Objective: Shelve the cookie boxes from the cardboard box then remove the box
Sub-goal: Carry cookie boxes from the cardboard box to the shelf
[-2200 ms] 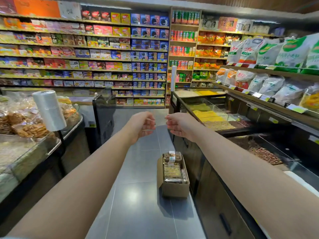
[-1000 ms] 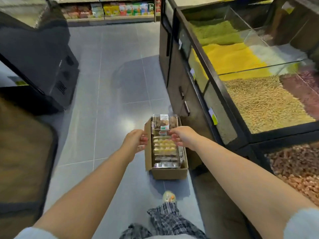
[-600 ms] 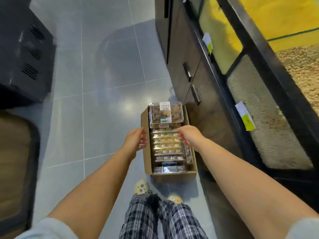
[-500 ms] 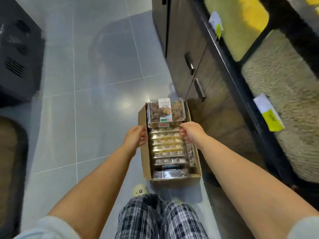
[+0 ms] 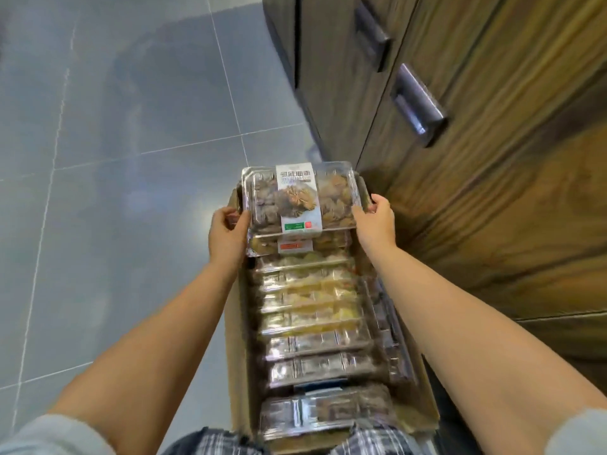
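Note:
An open cardboard box (image 5: 237,339) stands on the grey floor, packed with several clear plastic cookie boxes (image 5: 312,323) standing on edge in a row. One clear cookie box (image 5: 300,200) with a white label lies flat on top at the far end. My left hand (image 5: 226,234) grips its left side and my right hand (image 5: 374,224) grips its right side. Another labelled box shows just beneath it.
A dark wood cabinet (image 5: 492,192) with two metal handles (image 5: 417,103) rises directly right of the cardboard box. Grey floor tiles (image 5: 115,192) stretch to the left. My plaid trouser legs (image 5: 213,441) show at the bottom edge.
I have bent down close to the cardboard box. Both hands moved forward from the box's sides and closed on the ends of the flat top cookie box.

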